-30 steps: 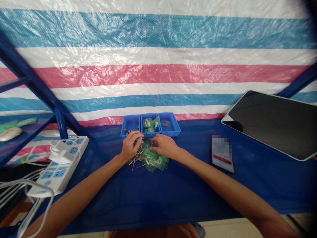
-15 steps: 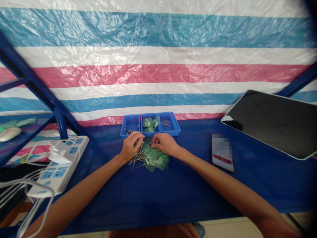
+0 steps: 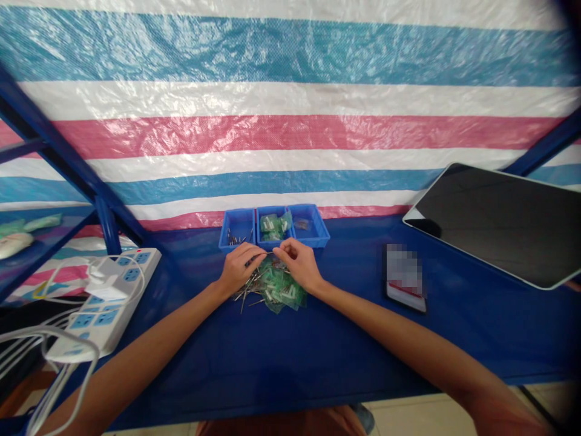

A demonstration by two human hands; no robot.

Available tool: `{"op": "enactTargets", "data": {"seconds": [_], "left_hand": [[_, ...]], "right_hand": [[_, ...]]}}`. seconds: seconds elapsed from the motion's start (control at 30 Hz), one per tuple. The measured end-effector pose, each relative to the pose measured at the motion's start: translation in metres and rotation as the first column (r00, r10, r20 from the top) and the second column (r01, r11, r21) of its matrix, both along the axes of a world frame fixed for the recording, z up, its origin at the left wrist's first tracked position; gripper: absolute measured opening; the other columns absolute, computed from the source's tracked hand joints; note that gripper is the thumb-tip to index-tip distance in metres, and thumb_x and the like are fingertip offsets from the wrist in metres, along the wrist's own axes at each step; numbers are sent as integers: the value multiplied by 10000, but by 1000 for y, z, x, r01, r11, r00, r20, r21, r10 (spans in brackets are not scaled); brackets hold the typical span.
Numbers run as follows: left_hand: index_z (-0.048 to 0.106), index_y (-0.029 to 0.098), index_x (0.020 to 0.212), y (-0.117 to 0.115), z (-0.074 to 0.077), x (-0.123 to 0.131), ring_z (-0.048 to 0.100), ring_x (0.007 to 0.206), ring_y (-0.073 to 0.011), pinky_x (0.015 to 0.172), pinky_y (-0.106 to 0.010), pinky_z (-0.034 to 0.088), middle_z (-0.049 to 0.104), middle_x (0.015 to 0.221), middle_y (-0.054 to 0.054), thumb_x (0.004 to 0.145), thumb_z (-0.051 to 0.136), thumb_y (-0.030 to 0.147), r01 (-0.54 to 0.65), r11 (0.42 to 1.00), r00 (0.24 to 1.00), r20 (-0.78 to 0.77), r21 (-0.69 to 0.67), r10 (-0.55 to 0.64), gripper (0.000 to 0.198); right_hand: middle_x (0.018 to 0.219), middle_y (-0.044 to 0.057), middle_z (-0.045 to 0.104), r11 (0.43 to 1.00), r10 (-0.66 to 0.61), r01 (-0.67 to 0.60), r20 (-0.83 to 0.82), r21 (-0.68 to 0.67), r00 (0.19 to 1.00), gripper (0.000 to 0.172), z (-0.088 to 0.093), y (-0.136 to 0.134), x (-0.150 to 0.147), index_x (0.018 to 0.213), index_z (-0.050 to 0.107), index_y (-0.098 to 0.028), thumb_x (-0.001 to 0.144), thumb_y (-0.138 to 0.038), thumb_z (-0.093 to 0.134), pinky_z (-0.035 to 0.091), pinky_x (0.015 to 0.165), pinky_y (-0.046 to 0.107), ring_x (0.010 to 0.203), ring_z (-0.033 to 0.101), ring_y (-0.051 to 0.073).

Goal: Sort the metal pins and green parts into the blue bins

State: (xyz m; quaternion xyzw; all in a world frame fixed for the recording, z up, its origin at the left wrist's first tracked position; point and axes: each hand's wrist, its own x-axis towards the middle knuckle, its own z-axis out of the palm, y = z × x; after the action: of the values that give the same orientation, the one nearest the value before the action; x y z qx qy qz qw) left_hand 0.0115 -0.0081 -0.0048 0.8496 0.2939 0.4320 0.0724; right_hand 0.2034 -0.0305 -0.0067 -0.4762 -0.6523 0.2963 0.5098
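My left hand [image 3: 240, 265] is closed in a pinch over the pile's left side. Between its fingertips and those of my right hand [image 3: 300, 261] runs a thin metal rod [image 3: 269, 252], which both hands seem to hold by its ends. Below them lies a heap of small green plastic bags [image 3: 284, 292] with white pieces inside. Loose thin metal rods [image 3: 247, 297] spread out at the heap's left, partly under my left hand. Just behind the hands stands a blue three-compartment tray [image 3: 321, 235]. Its left compartment has metal rods [image 3: 236, 240], the middle one green bags [image 3: 272, 225].
The tray's right compartment contains a small clear packet [image 3: 302, 224]. A phone [image 3: 405, 290] and a large dark-screened tablet or monitor [image 3: 499, 224] lie to the right. At left are a white power strip [image 3: 122, 309] and loose cables [image 3: 91, 387]. Striped sheeting [image 3: 290, 133] hangs behind.
My right hand has lifted slightly from the bag heap and turned, fingertips now closer to my left hand. A thin rod now shows between the hands. The view has shifted slightly.
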Motion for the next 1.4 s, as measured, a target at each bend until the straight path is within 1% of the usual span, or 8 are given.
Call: {"op": "enactTargets", "data": {"seconds": [0.17,0.4,0.5,0.63,0.9,1.07,1.27,1.4], "left_hand": [[616,157,893,0,-2,0,582,770,-140,752,-279,468,642,822,-47,886,520,222,-19,1000,1000,5,-13,19,115],[582,149,852,-2,-2,-3,574,771,-140,760,-269,447,615,802,-47,919,434,242,-37,995,999,5,-92,38,187],[580,150,836,-2,-1,-4,577,771,-144,761,-270,448,617,802,-51,924,416,250,-14,995,1000,12,-103,15,211],[579,152,824,-1,-1,-4,572,757,-141,749,-271,452,614,784,-49,926,415,247,0,996,1000,12,-88,1,215],[584,154,896,-2,-2,-1,548,649,-99,633,-218,456,621,801,-29,854,580,236,-17,1000,998,67,-27,18,92],[590,157,854,2,-6,-2,560,686,-110,670,-235,461,629,803,-34,862,568,217,-15,1000,998,63,8,14,64],[586,157,850,3,-7,-3,584,774,-131,748,-267,471,626,814,-43,879,535,201,-5,1000,998,55,25,4,73],[587,159,829,2,-7,-3,585,760,-132,731,-266,474,619,792,-39,882,531,212,-4,1000,998,67,22,2,93]], "right_hand": [[629,-25,558,998,7,-10,42,65,999,271,-6,-3,1,748,585,-176,872,-413,536,372,560,225,564,478,112],[823,31,643,980,57,-75,99,187,993,223,-7,-5,1,921,637,-176,906,-348,496,425,660,248,682,552,140],[807,30,632,974,56,-82,125,211,991,223,-9,-5,1,948,637,-180,909,-346,493,422,647,254,660,538,139],[767,26,607,966,59,-93,144,243,988,221,-7,-6,2,884,637,-175,917,-335,488,411,654,259,658,523,138],[715,28,580,958,64,-103,152,268,986,276,-6,-7,1,814,636,-173,930,-351,459,412,640,264,650,518,141],[706,29,580,956,65,-106,156,274,986,288,-7,-7,2,805,643,-177,931,-353,453,416,634,267,642,515,142],[777,26,615,975,65,-86,110,202,992,241,-10,-7,0,1009,619,-192,891,-380,525,440,621,258,637,532,140],[718,8,577,965,92,-121,132,231,987,201,-12,-6,0,942,625,-196,880,-370,545,428,609,255,604,506,131]]}}
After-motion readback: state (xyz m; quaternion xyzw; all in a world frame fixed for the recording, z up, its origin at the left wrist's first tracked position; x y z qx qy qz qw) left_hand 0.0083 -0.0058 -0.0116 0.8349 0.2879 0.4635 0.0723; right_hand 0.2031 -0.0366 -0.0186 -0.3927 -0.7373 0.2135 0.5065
